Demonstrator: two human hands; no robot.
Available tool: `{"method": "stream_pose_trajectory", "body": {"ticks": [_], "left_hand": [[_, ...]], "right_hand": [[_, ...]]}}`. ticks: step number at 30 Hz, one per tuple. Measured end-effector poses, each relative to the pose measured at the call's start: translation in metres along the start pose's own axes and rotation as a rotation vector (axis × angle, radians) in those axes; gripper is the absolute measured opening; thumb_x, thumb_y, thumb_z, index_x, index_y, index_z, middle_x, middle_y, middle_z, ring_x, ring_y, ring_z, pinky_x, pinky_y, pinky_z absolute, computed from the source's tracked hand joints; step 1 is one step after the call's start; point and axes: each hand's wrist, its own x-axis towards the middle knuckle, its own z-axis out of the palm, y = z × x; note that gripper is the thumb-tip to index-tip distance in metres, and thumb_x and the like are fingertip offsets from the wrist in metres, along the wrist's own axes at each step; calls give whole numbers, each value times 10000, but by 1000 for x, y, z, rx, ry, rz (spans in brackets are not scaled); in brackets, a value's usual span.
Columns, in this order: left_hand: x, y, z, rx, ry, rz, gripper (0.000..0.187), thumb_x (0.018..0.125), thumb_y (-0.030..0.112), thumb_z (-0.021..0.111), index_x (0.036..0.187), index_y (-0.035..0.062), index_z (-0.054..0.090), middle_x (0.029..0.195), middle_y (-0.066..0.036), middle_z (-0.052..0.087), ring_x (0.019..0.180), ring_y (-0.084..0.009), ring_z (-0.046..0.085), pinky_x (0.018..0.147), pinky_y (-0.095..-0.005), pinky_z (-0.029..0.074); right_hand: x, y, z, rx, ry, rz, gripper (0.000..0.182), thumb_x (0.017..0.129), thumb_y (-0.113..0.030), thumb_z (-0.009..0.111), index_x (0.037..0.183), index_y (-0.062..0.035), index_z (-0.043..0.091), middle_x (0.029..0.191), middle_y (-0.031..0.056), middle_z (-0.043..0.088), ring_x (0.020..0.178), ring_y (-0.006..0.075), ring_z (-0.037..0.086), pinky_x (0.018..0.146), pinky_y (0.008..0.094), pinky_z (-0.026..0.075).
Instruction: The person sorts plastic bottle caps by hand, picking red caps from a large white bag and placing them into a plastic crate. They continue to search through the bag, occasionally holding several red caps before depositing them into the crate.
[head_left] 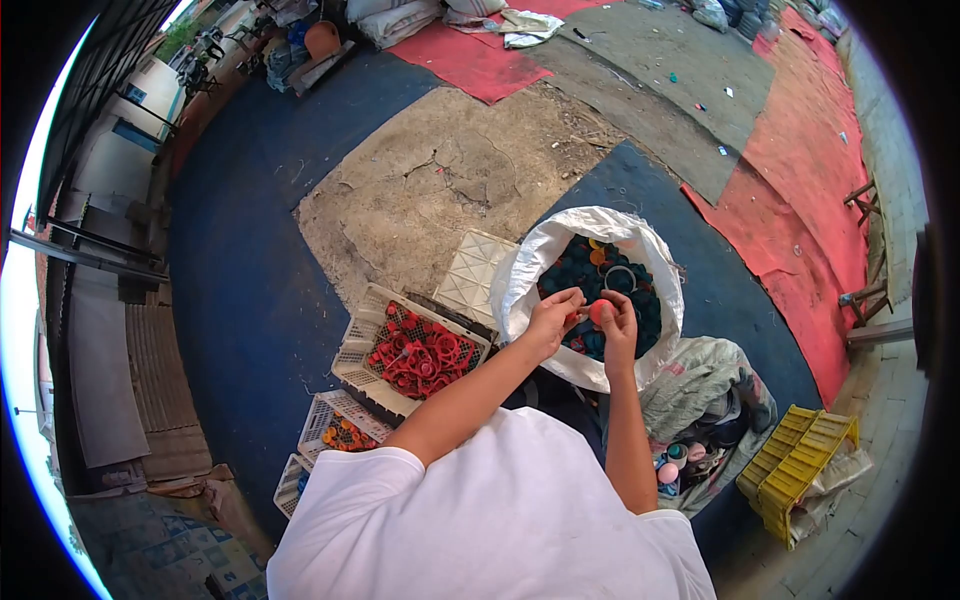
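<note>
Both hands are over the mouth of a white sack that holds many dark teal caps and a few orange ones. My right hand has its fingers closed on a round red cap. Close beside it on the left, my left hand pinches a small red piece, partly hidden by the fingers. Left of the sack, a beige crate holds many red caps and rings.
A smaller crate with orange caps sits below the red one. A pale crate lies beside the sack. An open woven sack with mixed items is at the right, near yellow crates. Blue and red sheets cover the ground.
</note>
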Motion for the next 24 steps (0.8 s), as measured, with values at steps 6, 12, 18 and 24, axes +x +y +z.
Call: {"method": "stream_pose_trajectory", "body": {"ticks": [6,12,18,24], "left_hand": [[11,-16,17,-140,-22,172,297,1030,165,612,1300,44,581,1179,-65,649,1063,-168,647,899,-309,568],[8,-16,25,-534,-380,-49,431,1085,419,410,1344,101,543,1307,-95,603,1214,-272,590,1059,-461,487],[-29,-2,28,-643,-467,-133,533,1078,452,327,1448,108,497,1440,-140,535,1376,-339,473,1178,-514,359],[-36,7,11,-915,-479,-177,519,1029,368,486,1439,51,525,1550,-201,441,1426,-370,424,1211,-496,329]], "right_hand": [[-13,-2,17,-244,38,-152,175,951,-180,664,1035,-34,709,967,69,630,867,154,629,800,273,484],[-18,-11,26,-599,86,-288,181,882,-221,715,1028,-122,758,1114,62,596,1117,258,454,976,374,364],[-23,-20,30,-739,126,-399,281,858,-250,741,1124,-161,744,1274,79,553,1148,267,445,1021,395,343],[-16,-35,5,-536,55,-243,305,899,-206,700,1191,-119,715,1357,103,530,1138,238,486,985,350,404]]}}
